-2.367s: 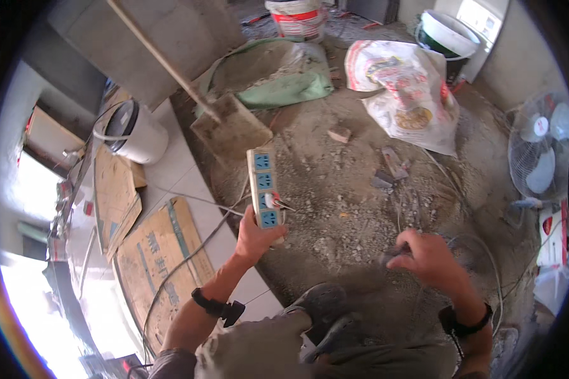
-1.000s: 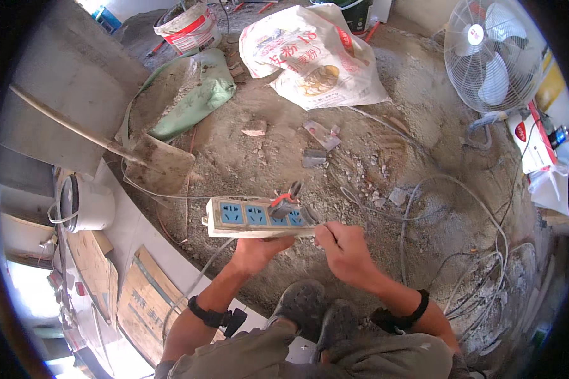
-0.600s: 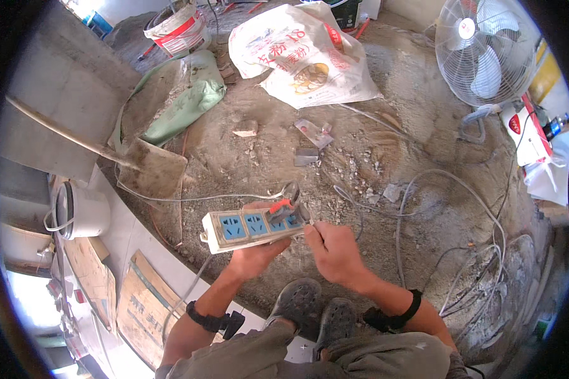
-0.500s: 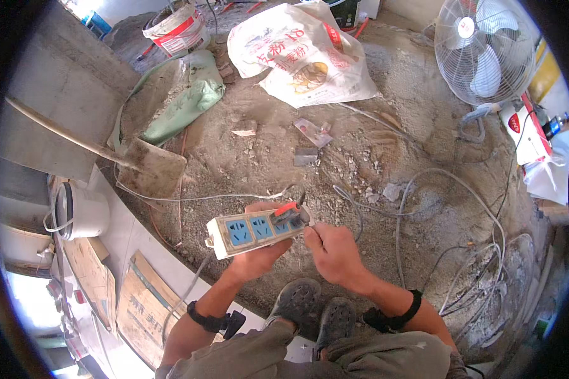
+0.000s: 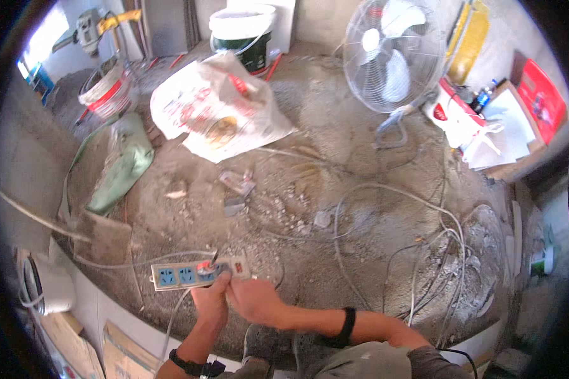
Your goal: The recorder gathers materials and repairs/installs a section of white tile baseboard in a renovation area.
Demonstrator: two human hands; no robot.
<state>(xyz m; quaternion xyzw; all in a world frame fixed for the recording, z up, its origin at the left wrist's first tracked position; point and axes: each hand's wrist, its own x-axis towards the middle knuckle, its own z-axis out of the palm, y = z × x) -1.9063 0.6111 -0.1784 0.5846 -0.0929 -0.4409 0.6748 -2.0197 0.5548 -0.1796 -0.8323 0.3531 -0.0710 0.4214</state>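
A long white power strip (image 5: 169, 286) with blue sockets hangs over the dirt floor, low and left of the middle. A plug with a red part (image 5: 205, 268) sits in one socket, and a small red switch shows near the right end. My left hand (image 5: 210, 304) grips the strip from below, its thumb beside the plug and its other fingers hidden behind. Right beside that thumb, my right hand (image 5: 257, 302) is closed at the strip's lower edge near the switch. Its fingertips are partly hidden.
Grey cables (image 5: 338, 246) loop over the rubble at the right. Ahead lie a white printed sack (image 5: 218, 107) and a green sack (image 5: 121, 167). A fan (image 5: 392, 57) stands far right of them. A shovel (image 5: 104, 238) and a white bucket (image 5: 57, 287) are at left.
The view has swung right and up, bringing the far bucket and the red box into sight. The strip is lower and further left, and my right hand has moved from its end to beside my left thumb.
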